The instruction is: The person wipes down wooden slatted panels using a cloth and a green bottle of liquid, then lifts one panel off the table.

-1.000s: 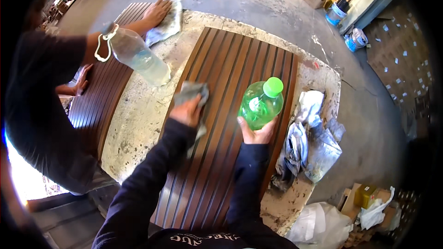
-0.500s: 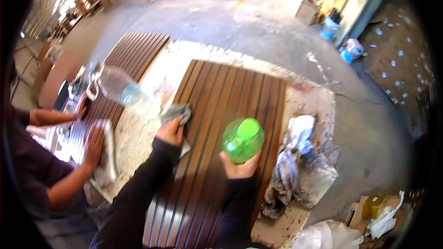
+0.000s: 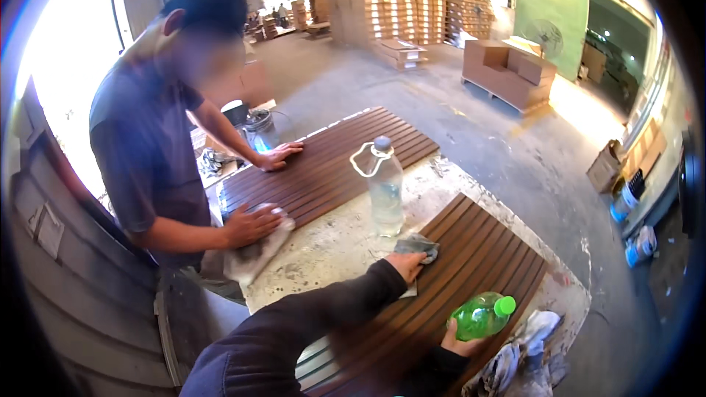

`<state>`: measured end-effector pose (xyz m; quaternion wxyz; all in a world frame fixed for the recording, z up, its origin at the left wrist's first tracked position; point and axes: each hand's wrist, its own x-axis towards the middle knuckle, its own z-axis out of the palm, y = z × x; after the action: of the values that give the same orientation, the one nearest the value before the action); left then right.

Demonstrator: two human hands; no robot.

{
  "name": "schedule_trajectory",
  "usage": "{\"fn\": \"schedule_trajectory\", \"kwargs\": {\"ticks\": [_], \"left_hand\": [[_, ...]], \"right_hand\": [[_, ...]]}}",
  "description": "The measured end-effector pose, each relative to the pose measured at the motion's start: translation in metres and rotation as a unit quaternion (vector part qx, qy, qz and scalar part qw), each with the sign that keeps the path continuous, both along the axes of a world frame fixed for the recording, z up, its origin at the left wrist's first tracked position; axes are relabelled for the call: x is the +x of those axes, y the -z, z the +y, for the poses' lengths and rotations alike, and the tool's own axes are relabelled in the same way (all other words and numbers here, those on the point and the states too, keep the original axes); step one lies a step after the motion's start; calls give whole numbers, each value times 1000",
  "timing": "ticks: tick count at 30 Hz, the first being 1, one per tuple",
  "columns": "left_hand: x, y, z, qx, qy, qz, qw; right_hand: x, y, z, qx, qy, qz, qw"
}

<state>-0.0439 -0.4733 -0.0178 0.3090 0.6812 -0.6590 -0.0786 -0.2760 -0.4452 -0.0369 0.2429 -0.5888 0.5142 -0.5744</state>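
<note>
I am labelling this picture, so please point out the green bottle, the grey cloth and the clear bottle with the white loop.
Green bottle [image 3: 476,317]: head view, on its rounded body.
Grey cloth [image 3: 423,248]: head view, on its bunched part.
Clear bottle [image 3: 386,195]: head view, on its body's middle.

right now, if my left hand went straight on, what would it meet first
Past the rag it holds, your left hand would likely meet the slatted panel; exact depth is unclear.
</note>
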Motion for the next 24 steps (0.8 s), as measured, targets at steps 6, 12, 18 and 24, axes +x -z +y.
{"fn": "schedule_trajectory", "kwargs": {"ticks": [6,12,18,24], "left_hand": [[-2,-5,20,2,0,-16,1000],[-3,-3,31,26,4,-17,999],[-22,18,-9,-16,48,16,999],[26,48,1,-11,-26,-10,1000]], "right_hand": [[-6,11,17,27,44,66,996],[-1,-1,29,40,52,43,997],[-16,9,-22,-23,-22,-147,989],[16,3,-15,69,5,-100,993]]}}
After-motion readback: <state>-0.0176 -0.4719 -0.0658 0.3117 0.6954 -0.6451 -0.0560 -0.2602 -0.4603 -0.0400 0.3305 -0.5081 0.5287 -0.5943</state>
